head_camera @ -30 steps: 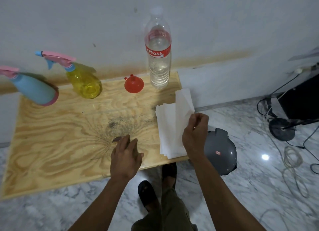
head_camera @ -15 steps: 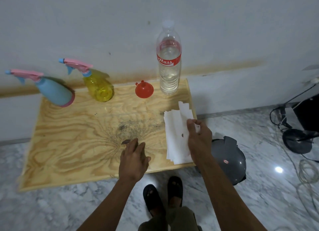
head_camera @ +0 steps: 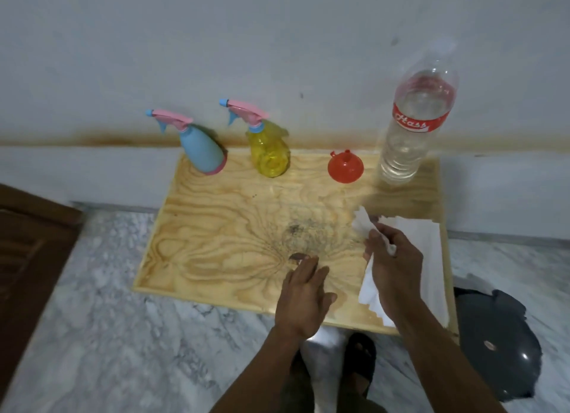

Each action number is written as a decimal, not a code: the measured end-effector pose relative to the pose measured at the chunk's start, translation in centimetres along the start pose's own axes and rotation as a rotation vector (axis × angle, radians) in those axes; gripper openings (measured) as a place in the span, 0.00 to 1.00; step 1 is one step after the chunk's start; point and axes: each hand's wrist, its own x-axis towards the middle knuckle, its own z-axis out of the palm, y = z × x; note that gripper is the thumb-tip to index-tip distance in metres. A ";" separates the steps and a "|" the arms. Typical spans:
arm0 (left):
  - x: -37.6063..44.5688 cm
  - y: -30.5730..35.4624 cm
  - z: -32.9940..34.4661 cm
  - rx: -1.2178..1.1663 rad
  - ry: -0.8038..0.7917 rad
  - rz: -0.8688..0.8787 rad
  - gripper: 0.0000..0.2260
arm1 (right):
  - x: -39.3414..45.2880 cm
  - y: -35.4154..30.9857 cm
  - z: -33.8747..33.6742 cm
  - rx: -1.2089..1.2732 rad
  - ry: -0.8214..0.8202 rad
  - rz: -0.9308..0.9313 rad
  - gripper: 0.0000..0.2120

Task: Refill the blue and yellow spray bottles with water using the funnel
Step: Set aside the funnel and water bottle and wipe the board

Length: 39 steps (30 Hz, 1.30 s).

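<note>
Currently a tissue (head_camera: 368,284) is pinched by the right hand (head_camera: 393,269); left hand (head_camera: 303,300) lies flat, fingers straight, on the counter (head_camera: 216,243). Blue spray bottle (head_camera: 202,149), yellow spray bottle (head_camera: 270,152), funnel (head_camera: 345,167) sit at 12 o'clock, untouched. Water bottle (head_camera: 411,128) at 1 o'clock could be toppled by a careless reach.

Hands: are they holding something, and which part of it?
The right hand pinches a white paper tissue near its upper end. The left hand holds nothing.

Left hand (head_camera: 303,295) lies flat with fingers straight; right hand (head_camera: 393,264) is curled, pinching white paper (head_camera: 368,289)
</note>
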 end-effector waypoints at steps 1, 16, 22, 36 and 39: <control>-0.1 -0.2 -0.4 -0.042 0.016 0.003 0.25 | -0.1 -0.2 0.6 -0.046 0.010 -0.014 0.08; 1.0 -20.6 -15.8 0.090 0.408 -0.138 0.19 | 1.3 0.9 17.4 -0.458 -0.059 -0.216 0.21; 2.2 -26.8 -14.7 0.131 0.206 -0.184 0.23 | 2.3 4.8 21.6 -0.951 -0.093 -0.289 0.36; 1.8 -28.0 -13.7 0.128 0.208 -0.207 0.23 | 0.2 5.6 31.0 -1.150 -0.144 -0.355 0.30; 1.8 -28.2 -13.7 0.107 0.204 -0.202 0.23 | 0.2 5.1 33.1 -1.157 -0.203 -0.386 0.29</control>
